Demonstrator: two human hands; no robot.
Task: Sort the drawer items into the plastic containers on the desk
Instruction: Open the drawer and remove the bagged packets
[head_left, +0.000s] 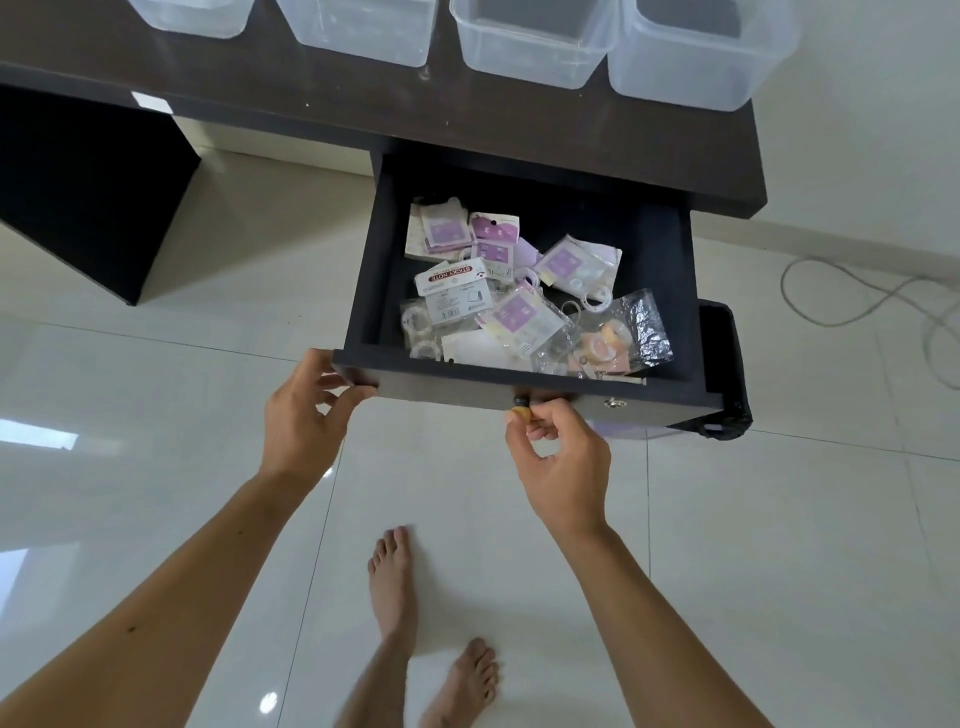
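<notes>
Four clear plastic containers (530, 44) stand in a row along the far part of the dark desk (311, 98); what I can see of their insides shows nothing in them, though their far parts are cut off by the frame. Below the desk's right end the drawer (524, 379) stands pulled out toward me, its long axis running left to right. Inside it lies a loose heap of small packets (514, 291): purple-and-white carded ones toward the far left and middle, a white pack marked "STICKY NOTE" (451, 280) left of centre with its print upside down to me, clear bags with white rings at the near left, and a crinkled clear bag (623, 332) with something orange in it at the near right.

My left hand (304, 410) grips the drawer front's left corner, thumb on top and fingers curled beneath. My right hand (558, 457) pinches the small dark knob (520, 401) on the drawer front, with a keyhole (614, 402) to its right.

A black bag (727, 374) sits on the floor under the drawer's right end, a grey cable (852, 306) loops over the white tiles at the far right, and my bare feet (415, 623) are on the floor near me.
</notes>
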